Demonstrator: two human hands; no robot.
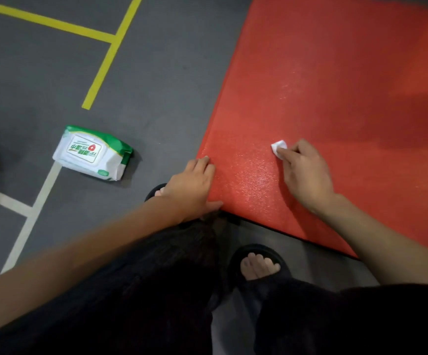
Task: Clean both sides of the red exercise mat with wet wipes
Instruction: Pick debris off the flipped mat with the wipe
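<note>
The red exercise mat (336, 85) lies flat on the grey floor and fills the right half of the head view. Its near corner shines wet. My left hand (195, 185) grips that near left corner, fingers on top and thumb along the front edge. My right hand (305, 172) pinches a small folded white wet wipe (279, 147) and presses it onto the mat surface, a short way in from the corner. A white and green pack of wet wipes (92, 153) lies on the floor left of the mat, lid closed.
Yellow tape lines (105, 62) and pale tape lines (41, 198) cross the grey floor at the left. My legs in black trousers and my feet in black slippers (257, 265) stand at the mat's near edge.
</note>
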